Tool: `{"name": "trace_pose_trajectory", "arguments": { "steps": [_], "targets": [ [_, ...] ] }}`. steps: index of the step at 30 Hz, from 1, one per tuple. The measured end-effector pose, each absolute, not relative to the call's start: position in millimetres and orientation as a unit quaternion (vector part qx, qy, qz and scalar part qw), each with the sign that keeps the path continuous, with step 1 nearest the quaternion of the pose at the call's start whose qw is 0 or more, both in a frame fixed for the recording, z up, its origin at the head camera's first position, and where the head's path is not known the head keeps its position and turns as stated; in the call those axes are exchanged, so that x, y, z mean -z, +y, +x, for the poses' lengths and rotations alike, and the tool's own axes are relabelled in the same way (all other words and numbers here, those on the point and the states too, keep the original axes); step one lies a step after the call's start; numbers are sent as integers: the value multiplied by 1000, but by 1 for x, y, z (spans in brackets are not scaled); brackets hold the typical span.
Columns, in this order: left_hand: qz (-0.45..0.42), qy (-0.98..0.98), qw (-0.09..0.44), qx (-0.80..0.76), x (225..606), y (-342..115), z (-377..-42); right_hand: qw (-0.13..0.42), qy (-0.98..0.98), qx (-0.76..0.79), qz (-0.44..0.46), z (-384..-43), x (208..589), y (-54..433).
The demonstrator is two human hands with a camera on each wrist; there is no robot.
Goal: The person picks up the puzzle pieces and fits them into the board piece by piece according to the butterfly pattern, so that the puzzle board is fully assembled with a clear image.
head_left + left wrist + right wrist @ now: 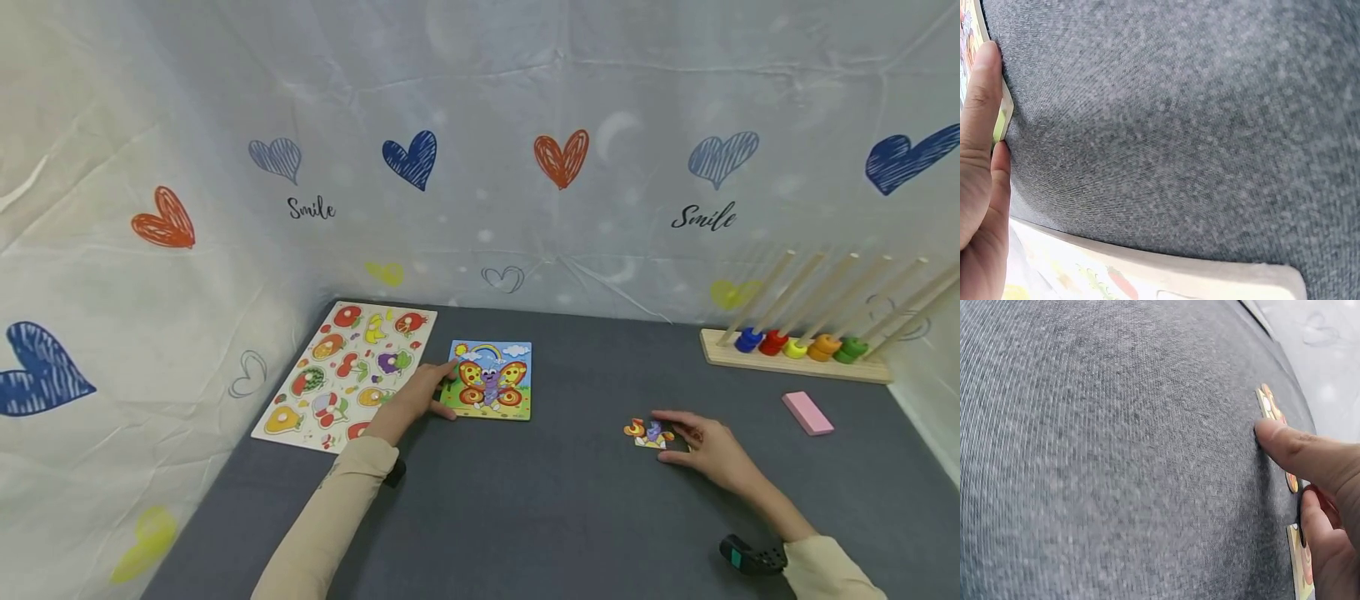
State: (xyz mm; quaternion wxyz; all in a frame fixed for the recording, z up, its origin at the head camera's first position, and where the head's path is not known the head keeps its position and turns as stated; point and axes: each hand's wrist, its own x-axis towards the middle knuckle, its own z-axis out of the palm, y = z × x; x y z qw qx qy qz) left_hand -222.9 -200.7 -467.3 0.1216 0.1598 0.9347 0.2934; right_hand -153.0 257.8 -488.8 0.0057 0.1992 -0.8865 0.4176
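Note:
A butterfly picture puzzle board (491, 379) lies flat on the dark grey table. My left hand (422, 392) rests at its left side, index fingertip on the upper left edge and thumb at the lower left corner. In the left wrist view the fingers (982, 94) touch the board's edge. Further right, small butterfly puzzle pieces (649, 434) in orange and purple lie on the table. My right hand (712, 450) is beside them, thumb and index finger spread around their right part. The right wrist view shows one piece (1302, 565) by the fingers and another beyond the thumb.
Left of the butterfly board lies a larger fruit puzzle board (345, 375). At the back right stands a wooden peg stand (795, 358) with coloured rings. A pink block (807, 413) lies in front of it. A heart-printed curtain (487, 208) borders the table.

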Motion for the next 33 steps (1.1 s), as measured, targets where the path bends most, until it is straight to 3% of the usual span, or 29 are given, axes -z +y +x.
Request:
{"name": "trace_pose_trajectory", "arguments": {
  "steps": [9,19,33],
  "targets": [
    [164,933,121,-296,467,-200,-223,24,-893,-400,206,-154,489,255],
    [181,933,112,-291,467,-202,-222,-116,-789,-575,182,-166,485,235],
    [197,929,96,-299,468,-203,-221,-152,-703,-679,146,-188,496,157]
  ]
}}
